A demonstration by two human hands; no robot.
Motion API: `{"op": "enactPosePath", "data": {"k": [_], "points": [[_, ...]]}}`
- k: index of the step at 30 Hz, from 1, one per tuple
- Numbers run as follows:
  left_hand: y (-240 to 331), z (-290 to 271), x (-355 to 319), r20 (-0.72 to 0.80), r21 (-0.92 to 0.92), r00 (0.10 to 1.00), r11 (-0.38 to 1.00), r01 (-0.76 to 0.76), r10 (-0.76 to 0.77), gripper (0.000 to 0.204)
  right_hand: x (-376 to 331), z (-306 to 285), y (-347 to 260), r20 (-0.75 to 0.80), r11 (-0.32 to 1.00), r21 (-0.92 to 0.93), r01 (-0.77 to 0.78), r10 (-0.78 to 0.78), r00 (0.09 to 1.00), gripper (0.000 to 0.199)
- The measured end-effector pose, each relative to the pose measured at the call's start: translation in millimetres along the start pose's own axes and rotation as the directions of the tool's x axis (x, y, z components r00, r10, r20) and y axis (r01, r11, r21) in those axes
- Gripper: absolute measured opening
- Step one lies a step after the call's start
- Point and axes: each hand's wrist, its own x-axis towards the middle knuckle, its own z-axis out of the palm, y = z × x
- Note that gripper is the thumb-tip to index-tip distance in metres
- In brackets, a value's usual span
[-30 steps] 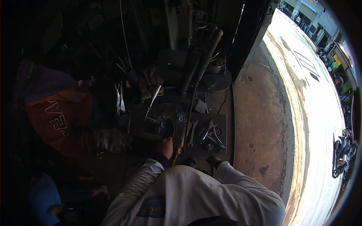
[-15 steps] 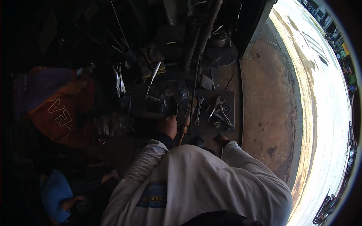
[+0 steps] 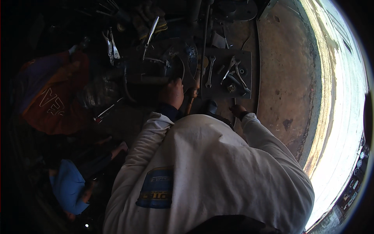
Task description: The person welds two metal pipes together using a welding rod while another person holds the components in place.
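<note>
The left hand's fingers curl, hiding any hold, the right hand's I cannot tell, and a wrench lies flat, perhaps for reach.

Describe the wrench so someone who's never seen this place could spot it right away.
From the brown floor on the picture's right, move left to the dark plate just beyond the right hand. The wrench lies near the plate's left edge, pointing away from the person. It is one straight, pale bar with wider ends; what look like pliers beside it splay apart.
</note>
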Motion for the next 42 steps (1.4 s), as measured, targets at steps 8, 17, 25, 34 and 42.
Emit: {"op": "enactPosePath", "data": {"k": [8, 17, 25, 34, 42], "points": [[5.6, -3.5, 8.7, -0.033, -0.039, 0.999, 0.999, -0.030, 0.028, 0.016, 2.6, -6.5, 5.5, -0.050, 1.000, 0.013, 0.011, -0.010, 0.999, 0.033], [1.8, 0.0, 7.3, -0.008, -0.063, 1.000, 0.998, -0.006, 0.006, 0.020, -5.0, -14.6, -5.9, -0.008, 0.997, 0.065, -0.039, 0.040, 0.999, 0.034], [5.5, -3.4, 5.3, -0.024, -0.072, 1.000, 0.997, -0.019, 0.017, 0.036, -16.5, -19.2, -9.0, -0.003, 0.996, 0.047, -0.077, 0.077, 0.997, 0.032], [5.4, -5.5, 4.2, -0.011, -0.089, 1.000, 0.996, 0.002, -0.003, 0.036, -15.0, -28.6, -9.2, 0.041, 0.973, 0.187, -0.132, 0.126, 0.991, 0.033], [4.7, -3.7, 3.6, -0.041, -0.119, 0.998, 0.992, -0.049, 0.044, 0.033, -17.5, -35.8, -14.7, -0.014, 0.999, -0.033, -0.038, 0.037, 0.999, 0.034]]}}
